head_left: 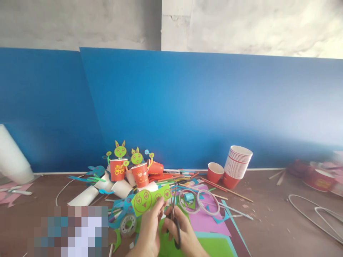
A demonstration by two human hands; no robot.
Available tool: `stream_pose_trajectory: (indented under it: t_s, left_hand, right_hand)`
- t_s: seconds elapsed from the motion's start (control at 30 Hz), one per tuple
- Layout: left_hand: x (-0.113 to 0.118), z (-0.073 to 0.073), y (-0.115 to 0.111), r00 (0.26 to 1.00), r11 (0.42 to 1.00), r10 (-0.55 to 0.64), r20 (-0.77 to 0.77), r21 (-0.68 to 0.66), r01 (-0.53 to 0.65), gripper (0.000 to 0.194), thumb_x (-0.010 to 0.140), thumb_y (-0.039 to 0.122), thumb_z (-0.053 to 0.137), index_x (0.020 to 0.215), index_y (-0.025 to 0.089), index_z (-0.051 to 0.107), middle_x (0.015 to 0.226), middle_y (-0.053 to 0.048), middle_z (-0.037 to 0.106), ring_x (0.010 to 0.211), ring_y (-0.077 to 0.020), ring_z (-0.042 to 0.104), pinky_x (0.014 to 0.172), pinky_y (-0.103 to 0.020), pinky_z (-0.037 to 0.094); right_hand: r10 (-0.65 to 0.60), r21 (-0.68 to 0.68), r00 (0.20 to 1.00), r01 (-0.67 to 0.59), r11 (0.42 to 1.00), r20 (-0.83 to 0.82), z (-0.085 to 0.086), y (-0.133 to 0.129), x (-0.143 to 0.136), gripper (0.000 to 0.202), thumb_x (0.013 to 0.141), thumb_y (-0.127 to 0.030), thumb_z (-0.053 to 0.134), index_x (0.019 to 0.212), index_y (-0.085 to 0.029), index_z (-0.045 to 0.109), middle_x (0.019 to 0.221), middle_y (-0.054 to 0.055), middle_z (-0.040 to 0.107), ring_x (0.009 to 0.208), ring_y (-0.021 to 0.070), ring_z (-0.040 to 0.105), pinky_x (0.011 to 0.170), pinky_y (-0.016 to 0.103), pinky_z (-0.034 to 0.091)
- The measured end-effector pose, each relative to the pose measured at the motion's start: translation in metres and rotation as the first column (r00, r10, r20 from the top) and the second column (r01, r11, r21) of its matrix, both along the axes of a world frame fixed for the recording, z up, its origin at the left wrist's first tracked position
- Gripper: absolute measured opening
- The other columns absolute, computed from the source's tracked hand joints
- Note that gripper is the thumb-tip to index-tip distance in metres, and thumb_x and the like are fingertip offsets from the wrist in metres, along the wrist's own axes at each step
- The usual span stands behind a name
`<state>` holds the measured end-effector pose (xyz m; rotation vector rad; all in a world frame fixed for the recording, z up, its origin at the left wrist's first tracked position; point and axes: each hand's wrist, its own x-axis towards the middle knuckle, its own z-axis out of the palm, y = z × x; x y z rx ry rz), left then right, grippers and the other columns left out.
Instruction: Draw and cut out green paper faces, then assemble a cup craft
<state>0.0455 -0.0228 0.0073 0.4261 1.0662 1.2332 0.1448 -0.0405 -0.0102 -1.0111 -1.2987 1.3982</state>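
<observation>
My left hand (152,223) pinches a strip of green paper (145,203) with round faces and small circles drawn on it in red. Black-handled scissors (177,228) are held in my right hand (180,225), their blades pointing up beside the strip's right end. Both hands are close together, low in the middle of the view. Under them lie green sheets (211,246) and a purple sheet (205,223). Two clear rings (208,202) rest just right of the scissors, and a white tape roll (128,225) sits left of my left hand.
Two red cups (117,170) with green rabbit faces stand at the back, among white cups (83,196) on their sides. A cup stack (237,166) and a single red cup (215,172) stand right of centre. Thin sticks (227,189) lie nearby. A white cable (316,214) loops at the right.
</observation>
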Motion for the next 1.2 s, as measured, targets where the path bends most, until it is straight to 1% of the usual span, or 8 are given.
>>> stream_pose_trajectory:
  t_s: [0.1, 0.2, 0.37, 0.6, 0.73, 0.87, 0.97, 1.2]
  left_hand:
    - [0.005, -0.001, -0.005, 0.999, 0.999, -0.021, 0.048, -0.034, 0.023, 0.024, 0.07, 0.035, 0.072, 0.083, 0.015, 0.066, 0.073, -0.007, 0.07, 0.072, -0.023, 0.068, 0.057, -0.028, 0.049]
    - [0.009, -0.001, -0.008, 0.994, 0.996, -0.041, 0.103, -0.072, 0.048, 0.014, 0.075, 0.027, 0.067, 0.082, 0.014, 0.067, 0.074, -0.008, 0.072, 0.071, -0.0217, 0.069, 0.054, -0.026, 0.048]
    - [0.012, 0.002, -0.01, 0.988, 0.991, -0.022, 0.155, -0.127, 0.042, 0.013, 0.08, 0.02, 0.062, 0.087, 0.012, 0.068, 0.077, -0.01, 0.073, 0.075, -0.0203, 0.07, 0.064, -0.025, 0.052]
    - [0.011, 0.001, -0.012, 0.985, 0.993, -0.031, 0.168, -0.107, 0.05, 0.03, 0.07, 0.028, 0.074, 0.094, 0.012, 0.068, 0.072, -0.009, 0.073, 0.064, -0.0217, 0.07, 0.06, -0.027, 0.053]
    - [0.011, 0.001, -0.012, 0.984, 0.995, -0.028, 0.176, -0.093, 0.045, 0.027, 0.069, 0.027, 0.075, 0.091, 0.012, 0.069, 0.076, -0.01, 0.074, 0.067, -0.0212, 0.07, 0.057, -0.025, 0.052]
    - [0.012, 0.005, -0.013, 0.979, 0.987, -0.022, 0.204, -0.15, 0.054, 0.019, 0.074, 0.026, 0.071, 0.087, 0.012, 0.069, 0.076, -0.009, 0.073, 0.07, -0.0194, 0.069, 0.052, -0.022, 0.048]
    - [0.014, 0.011, -0.014, 0.972, 0.977, -0.003, 0.235, -0.205, 0.053, 0.012, 0.081, 0.023, 0.064, 0.082, 0.012, 0.068, 0.071, -0.007, 0.072, 0.064, -0.0154, 0.067, 0.05, -0.019, 0.046]
    - [0.014, 0.017, -0.016, 0.969, 0.967, 0.014, 0.248, -0.251, 0.05, 0.016, 0.086, 0.022, 0.057, 0.079, 0.012, 0.067, 0.064, -0.004, 0.07, 0.052, -0.0103, 0.061, 0.046, -0.016, 0.042]
  right_hand:
    - [-0.008, 0.04, 0.999, 0.01, 0.999, -0.032, -0.001, -0.002, 0.0, 0.041, 0.077, -0.059, 0.057, 0.082, -0.019, 0.049, 0.064, -0.003, 0.049, 0.057, 0.0116, 0.046, 0.052, 0.022, 0.038]
    - [-0.04, 0.029, 0.998, 0.041, 0.999, -0.041, -0.002, -0.004, 0.0, 0.042, 0.077, -0.059, 0.057, 0.082, -0.018, 0.05, 0.064, -0.003, 0.048, 0.056, 0.0108, 0.043, 0.052, 0.023, 0.038]
    - [-0.082, 0.061, 0.995, 0.085, 0.994, -0.058, -0.002, -0.005, 0.0, 0.038, 0.079, -0.056, 0.057, 0.079, -0.018, 0.051, 0.065, -0.003, 0.046, 0.058, 0.011, 0.043, 0.055, 0.023, 0.037]
    - [-0.041, 0.036, 0.995, 0.044, 0.998, -0.087, -0.003, -0.006, 0.0, 0.037, 0.08, -0.055, 0.058, 0.079, -0.018, 0.051, 0.062, -0.004, 0.048, 0.053, 0.01, 0.042, 0.05, 0.022, 0.034]
    - [-0.067, 0.051, 0.994, 0.071, 0.996, -0.086, -0.006, -0.007, 0.0, 0.037, 0.081, -0.054, 0.057, 0.077, -0.018, 0.05, 0.061, -0.004, 0.047, 0.053, 0.0092, 0.04, 0.05, 0.022, 0.033]
    - [-0.102, 0.023, 0.993, 0.103, 0.994, -0.06, -0.008, -0.006, -0.001, 0.038, 0.08, -0.056, 0.056, 0.076, -0.019, 0.048, 0.056, -0.006, 0.045, 0.047, 0.0079, 0.034, 0.044, 0.021, 0.026]
    - [-0.122, 0.019, 0.989, 0.124, 0.992, -0.085, -0.007, -0.006, -0.003, 0.039, 0.078, -0.057, 0.059, 0.076, -0.019, 0.049, 0.058, -0.006, 0.044, 0.05, 0.0087, 0.037, 0.048, 0.02, 0.031]
    - [-0.13, 0.041, 0.982, 0.136, 0.99, -0.139, -0.01, -0.008, -0.002, 0.033, 0.078, -0.05, 0.063, 0.079, -0.018, 0.052, 0.071, -0.001, 0.051, 0.063, 0.0114, 0.044, 0.06, 0.022, 0.039]
